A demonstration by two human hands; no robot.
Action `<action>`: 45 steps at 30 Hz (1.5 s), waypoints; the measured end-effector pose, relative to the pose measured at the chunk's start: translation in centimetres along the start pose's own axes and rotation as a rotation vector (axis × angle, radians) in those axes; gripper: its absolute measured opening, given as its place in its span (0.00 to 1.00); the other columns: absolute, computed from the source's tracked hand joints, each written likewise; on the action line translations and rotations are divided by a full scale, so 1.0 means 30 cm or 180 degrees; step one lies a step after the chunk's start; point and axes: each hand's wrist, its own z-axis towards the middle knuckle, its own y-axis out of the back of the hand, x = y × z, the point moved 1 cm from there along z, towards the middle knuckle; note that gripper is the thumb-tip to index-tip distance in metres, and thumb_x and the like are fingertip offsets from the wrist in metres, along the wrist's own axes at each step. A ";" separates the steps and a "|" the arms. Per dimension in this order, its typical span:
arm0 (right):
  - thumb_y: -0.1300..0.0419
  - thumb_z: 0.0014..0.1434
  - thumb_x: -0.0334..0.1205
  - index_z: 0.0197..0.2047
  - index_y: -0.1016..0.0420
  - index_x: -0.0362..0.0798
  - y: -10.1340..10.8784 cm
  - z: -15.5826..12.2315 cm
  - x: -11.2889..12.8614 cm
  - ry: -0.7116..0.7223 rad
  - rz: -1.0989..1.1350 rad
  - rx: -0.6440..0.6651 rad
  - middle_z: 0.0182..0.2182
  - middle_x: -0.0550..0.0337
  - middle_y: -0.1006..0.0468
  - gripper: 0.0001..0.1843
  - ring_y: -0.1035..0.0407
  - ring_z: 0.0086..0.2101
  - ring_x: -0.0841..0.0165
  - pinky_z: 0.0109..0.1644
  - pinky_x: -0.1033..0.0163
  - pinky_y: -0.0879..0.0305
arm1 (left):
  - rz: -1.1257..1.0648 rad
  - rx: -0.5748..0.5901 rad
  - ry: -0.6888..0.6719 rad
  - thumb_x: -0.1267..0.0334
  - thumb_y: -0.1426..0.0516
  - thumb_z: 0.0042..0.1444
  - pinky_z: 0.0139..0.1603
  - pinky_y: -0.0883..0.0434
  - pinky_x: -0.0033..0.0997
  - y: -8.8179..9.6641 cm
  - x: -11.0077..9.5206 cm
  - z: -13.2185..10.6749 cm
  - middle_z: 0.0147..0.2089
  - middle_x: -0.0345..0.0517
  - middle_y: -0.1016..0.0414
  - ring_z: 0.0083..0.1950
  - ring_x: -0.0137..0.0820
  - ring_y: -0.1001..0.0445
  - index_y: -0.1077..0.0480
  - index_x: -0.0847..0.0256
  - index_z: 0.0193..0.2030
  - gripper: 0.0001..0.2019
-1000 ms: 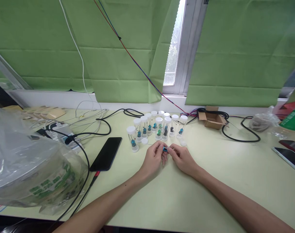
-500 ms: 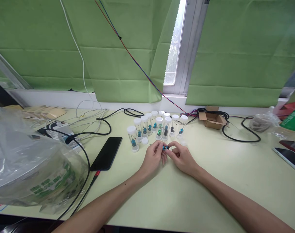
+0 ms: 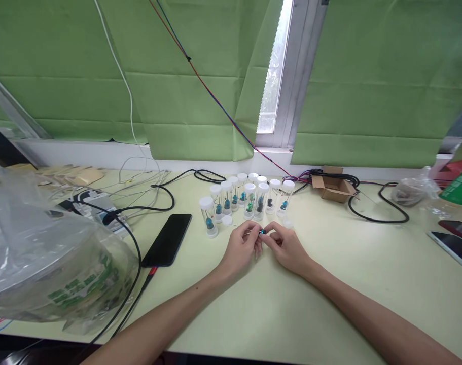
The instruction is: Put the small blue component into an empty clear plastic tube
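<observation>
My left hand [image 3: 238,246] and right hand [image 3: 287,248] are both closed at the fingertips, gripping a small blue piece [image 3: 261,231] between them, just in front of the capped vials [image 3: 249,200]. A loose cap [image 3: 226,220] lies on the table [image 3: 291,309] beside the vials; the phone [image 3: 168,239] rests to their left, the box [image 3: 332,191], flaps open, to their right.

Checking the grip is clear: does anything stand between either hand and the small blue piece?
Nothing visible does: the left hand and the right hand meet at the small blue piece. The capped tubes stand beyond the hands, not between.
</observation>
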 end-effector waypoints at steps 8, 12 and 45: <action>0.48 0.62 0.43 0.31 0.36 0.47 0.005 0.003 0.004 -0.0033 0.0022 0.0000 0.15 0.72 0.47 0.11 0.54 0.18 0.75 0.23 0.67 0.56 | -0.0131 0.0010 0.0186 0.52 0.48 0.59 0.21 0.40 0.24 -0.004 -0.006 -0.001 0.20 0.37 0.36 0.19 0.23 0.39 0.35 0.62 0.32 0.14; 0.48 0.63 0.46 0.29 0.36 0.46 0.005 0.004 0.009 -0.0115 0.0085 0.0027 0.16 0.70 0.47 0.14 0.55 0.19 0.75 0.23 0.66 0.57 | -0.0090 0.0022 0.0180 0.50 0.48 0.58 0.20 0.42 0.23 -0.001 -0.005 0.000 0.20 0.37 0.36 0.19 0.22 0.40 0.34 0.62 0.32 0.16; 0.45 0.62 0.42 0.42 0.27 0.45 0.024 -0.008 0.047 0.0692 -0.0559 -0.0425 0.23 0.61 0.31 0.11 0.41 0.22 0.72 0.28 0.65 0.40 | 0.2491 0.0898 -0.1207 0.71 0.55 0.60 0.35 0.37 0.31 0.003 -0.015 -0.022 0.34 0.45 0.24 0.32 0.32 0.30 0.27 0.59 0.37 0.15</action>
